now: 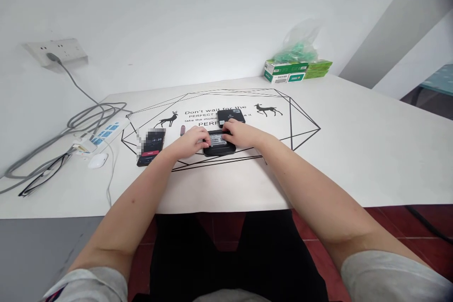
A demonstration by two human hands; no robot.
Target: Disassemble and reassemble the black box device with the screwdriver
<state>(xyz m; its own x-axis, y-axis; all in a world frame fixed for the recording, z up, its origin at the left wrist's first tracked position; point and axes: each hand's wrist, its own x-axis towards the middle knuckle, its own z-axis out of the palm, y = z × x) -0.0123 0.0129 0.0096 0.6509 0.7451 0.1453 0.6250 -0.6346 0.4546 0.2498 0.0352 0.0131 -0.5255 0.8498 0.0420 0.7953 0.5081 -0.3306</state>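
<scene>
A small open black case (219, 151) lies flat on the white desk mat, with a grey labelled block (217, 140) inside it. My left hand (193, 142) grips the case's left side, fingers bent and fingertips at the edge of the labelled block. At the opposite side, my right hand (238, 133) has its curled fingers on the upper right edge. Just behind the case is a flat black piece (231, 116) with small stickers, partly covered by my right hand. A small reddish-brown object (182, 130) stands or lies left of it; its kind is unclear.
Left of my arm lies a phone (152, 147) with a lit screen. Beyond it are a power strip (106, 134), a white mouse (98, 161), glasses (44, 177) and coiled grey cable (88, 127). Green boxes (286, 68) with a plastic bag stand against the back wall.
</scene>
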